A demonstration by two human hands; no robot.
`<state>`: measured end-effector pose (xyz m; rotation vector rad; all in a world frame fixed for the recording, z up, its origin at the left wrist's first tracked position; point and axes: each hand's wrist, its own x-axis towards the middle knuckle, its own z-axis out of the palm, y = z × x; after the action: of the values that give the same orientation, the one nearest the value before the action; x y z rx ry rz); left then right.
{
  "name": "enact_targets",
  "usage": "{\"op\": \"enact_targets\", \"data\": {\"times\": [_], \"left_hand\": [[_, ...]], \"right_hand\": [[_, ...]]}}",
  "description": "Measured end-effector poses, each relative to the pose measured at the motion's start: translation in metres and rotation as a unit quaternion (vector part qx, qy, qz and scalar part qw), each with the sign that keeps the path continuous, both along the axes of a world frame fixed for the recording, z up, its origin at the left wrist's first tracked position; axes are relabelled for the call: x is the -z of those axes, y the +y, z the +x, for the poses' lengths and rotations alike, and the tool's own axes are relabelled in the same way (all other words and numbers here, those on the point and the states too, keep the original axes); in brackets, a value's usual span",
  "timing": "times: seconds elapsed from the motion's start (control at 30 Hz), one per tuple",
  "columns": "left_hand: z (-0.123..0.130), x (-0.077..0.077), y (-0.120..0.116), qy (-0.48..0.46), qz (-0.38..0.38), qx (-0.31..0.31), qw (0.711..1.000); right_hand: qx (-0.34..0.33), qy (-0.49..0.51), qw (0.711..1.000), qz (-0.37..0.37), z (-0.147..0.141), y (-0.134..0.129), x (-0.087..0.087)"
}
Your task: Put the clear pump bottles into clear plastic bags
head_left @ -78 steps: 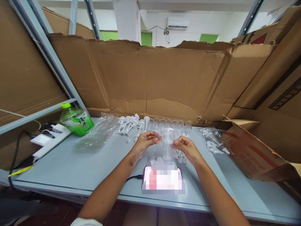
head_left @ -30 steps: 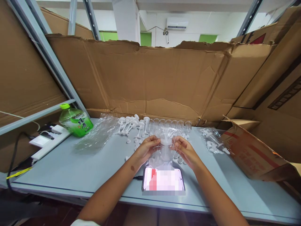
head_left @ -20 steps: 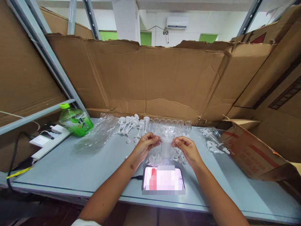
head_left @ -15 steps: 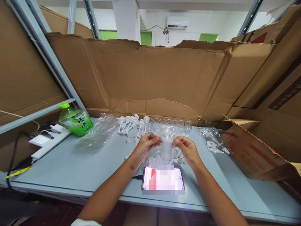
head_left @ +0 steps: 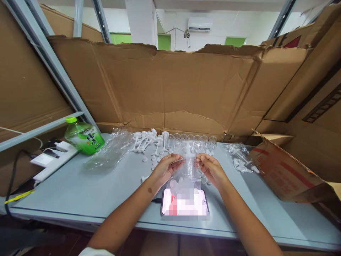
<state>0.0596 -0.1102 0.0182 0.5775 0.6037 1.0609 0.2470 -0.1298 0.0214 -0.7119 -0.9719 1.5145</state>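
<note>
Between my hands hangs a clear plastic bag (head_left: 189,167) with a clear cylinder and white round parts inside. My left hand (head_left: 167,166) pinches its left edge, and my right hand (head_left: 211,166) pinches its right edge. Below the bag lies a lit phone (head_left: 185,202), partly covered by the bag's lower end. Behind it, white plunger-like parts (head_left: 145,139) lie in a pile, beside a row of clear cylinders (head_left: 212,141). Small white discs (head_left: 204,180) show near my right hand, partly hidden by the bag.
On the left are a green bottle (head_left: 85,137), a crumpled clear bag (head_left: 109,153) and a white power strip (head_left: 55,161). To the right lie a bag of white parts (head_left: 242,160) and an open cardboard box (head_left: 285,170). A cardboard wall (head_left: 170,85) stands behind.
The bag has shifted between my hands, and the cylinder and white top inside it sit slightly differently. Both hands keep their pinch. The view has moved a little.
</note>
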Motion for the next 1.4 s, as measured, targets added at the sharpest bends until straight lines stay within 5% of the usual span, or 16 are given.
{"op": "enact_targets", "data": {"times": [0.23, 0.5, 1.4], "left_hand": [[0.003, 0.007, 0.001, 0.01, 0.021, -0.011, 1.0], [0.007, 0.003, -0.005, 0.039, 0.025, -0.018, 0.999], [0.007, -0.008, -0.02, -0.017, 0.092, 0.031, 0.995]], "right_hand": [[0.004, -0.017, 0.999, 0.047, -0.002, -0.005, -0.001], [0.066, -0.176, 0.98, 0.071, -0.006, -0.009, -0.003], [0.02, -0.006, 0.997, 0.075, -0.005, -0.019, -0.01]]}}
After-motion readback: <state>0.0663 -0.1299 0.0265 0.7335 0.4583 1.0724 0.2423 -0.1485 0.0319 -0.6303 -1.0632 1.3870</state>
